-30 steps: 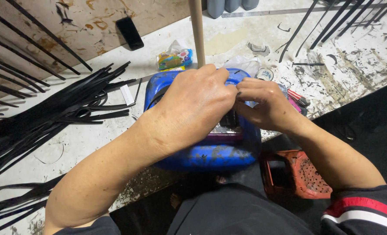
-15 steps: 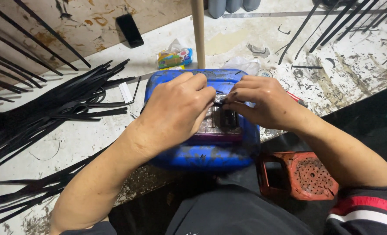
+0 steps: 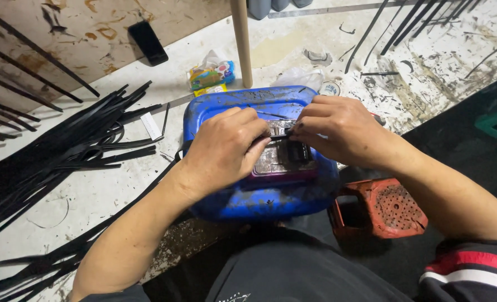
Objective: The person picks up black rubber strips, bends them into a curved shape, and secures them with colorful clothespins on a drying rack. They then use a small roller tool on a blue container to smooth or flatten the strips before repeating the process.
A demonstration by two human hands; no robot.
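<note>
Hands are brought together over the middle of a blue plastic container [image 3: 243,196] lying flat between the knees. A short black strip [image 3: 279,136] is pinched between the fingertips of the left hand [image 3: 226,151] and the right hand [image 3: 338,128], each hand closed on one end, and it is held just above a dark metal plate [image 3: 282,156] that rests on the container's top face. Compared with a second ago, the hands are seen drawn slightly apart and flattened: the left hand, then cupped high over the right and hiding the plate, is now lowered to the left, so that the plate and the strip are exposed. The view is also shifted, with more of the container's top edge shown.

An orange-red plastic stool [image 3: 382,210] is seen just to the right of the container, lower down. To the left, a spread of long black strips [image 3: 64,151] is laid across the pale, stained floor [image 3: 293,50]. Beyond the container, a wooden pole [image 3: 241,39], a colourful snack packet [image 3: 212,74] and a black phone [image 3: 147,42] are seen.
</note>
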